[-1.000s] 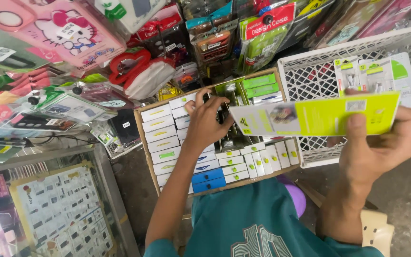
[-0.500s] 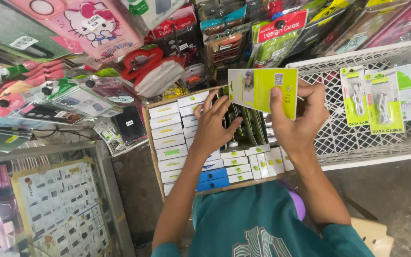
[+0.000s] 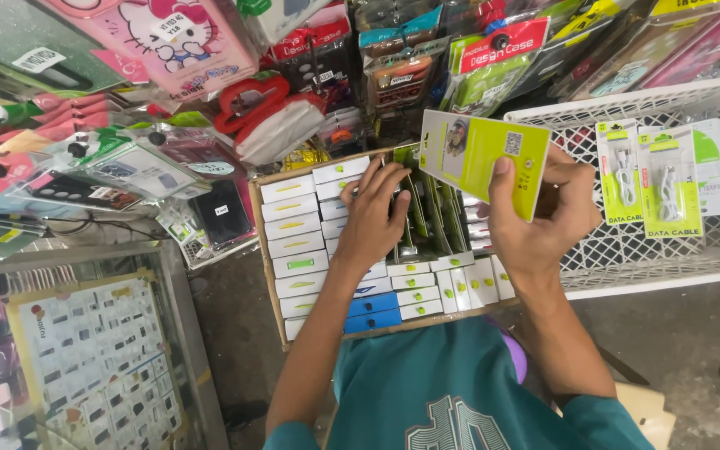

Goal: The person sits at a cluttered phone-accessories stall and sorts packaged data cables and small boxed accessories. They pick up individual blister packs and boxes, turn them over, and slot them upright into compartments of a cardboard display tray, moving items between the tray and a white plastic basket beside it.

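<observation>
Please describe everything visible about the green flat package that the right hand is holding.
The green flat package is a thin, glossy yellow-green card pack, with a small picture and a square code on its face. It is tilted, held above the cardboard box of small packs. The right hand grips its lower right edge, thumb on the face.

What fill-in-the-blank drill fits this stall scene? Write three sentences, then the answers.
1. The right hand holds up a flat ____-green packet.
2. The left hand rests in the cardboard ____ of small white boxes.
3. Packaged cables lie in a white plastic ____ on the right.

Answers: yellow; box; basket
</observation>
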